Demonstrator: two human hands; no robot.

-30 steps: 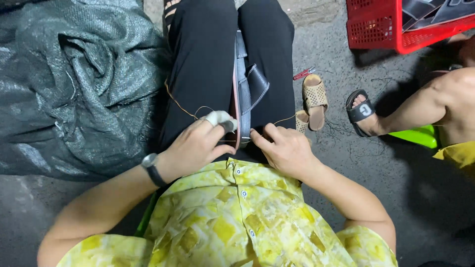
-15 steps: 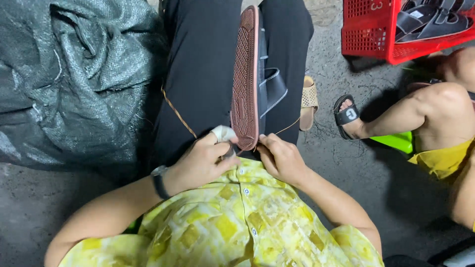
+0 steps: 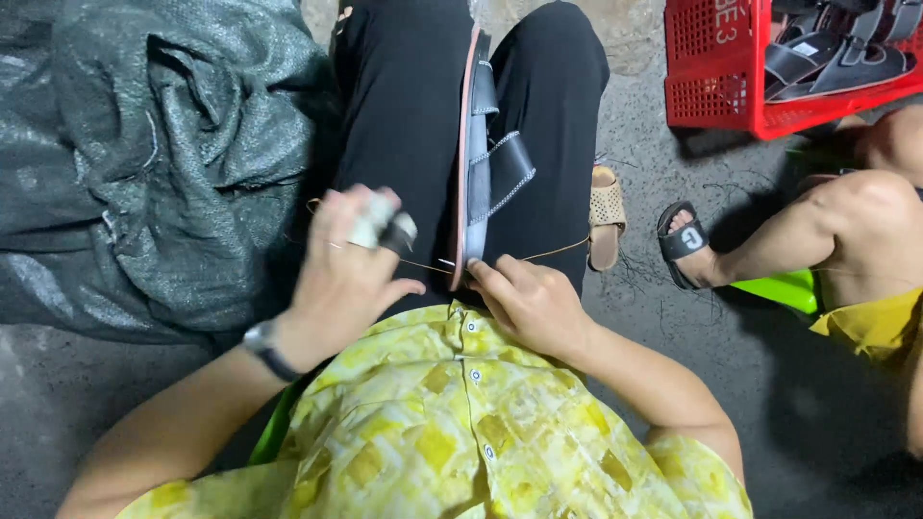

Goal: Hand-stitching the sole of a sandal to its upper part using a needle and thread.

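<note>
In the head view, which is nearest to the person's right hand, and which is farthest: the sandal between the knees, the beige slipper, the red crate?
From the right hand:
1. Sandal, touching its fingertips, held upright between the knees.
2. Beige slipper, on the floor just right of the leg.
3. Red crate, at the upper right, holding more sandals.

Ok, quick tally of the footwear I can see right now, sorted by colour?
Dark sandal with stitched straps, clamped on edge between the knees: 1
Dark sandals in the red crate: 2 showing, any more are hidden
Tan perforated sandal on the floor: 1
Black sandal on the other person's foot: 1
Total: 5
</note>
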